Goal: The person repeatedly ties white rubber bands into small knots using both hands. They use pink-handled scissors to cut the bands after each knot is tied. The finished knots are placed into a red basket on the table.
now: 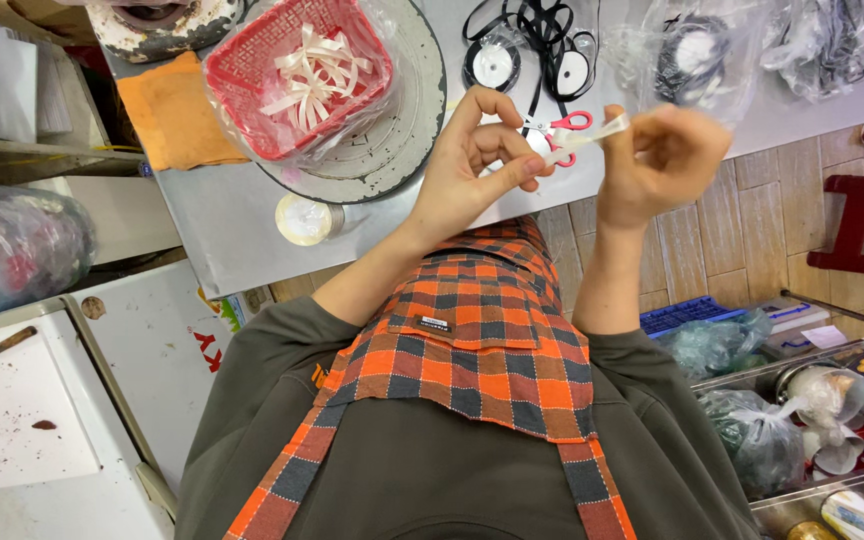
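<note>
Ribbon point(592, 135), a short cream strip, runs between our two hands above the near edge of the tabletop point(222, 215). Our right hand point(662, 155) has its grip closed on one end of the strip, fingers curled into a loose fist. Our left hand point(472, 165) pinches the other end between thumb and forefinger, the remaining fingers arched above. Just behind the strip lie red-handled scissors point(567, 125) on the tabletop, partly hidden by our fingers. Further back sit spools of black ribbon point(527, 45) and clear bags holding more dark ribbon point(697, 55). To the left, a red basket point(242, 70) wrapped in clear plastic holds cream ribbon bows point(312, 75) and rests on a round grey tray point(407, 130). A roll of clear tape point(304, 218) sits near the tabletop edge.
</note>
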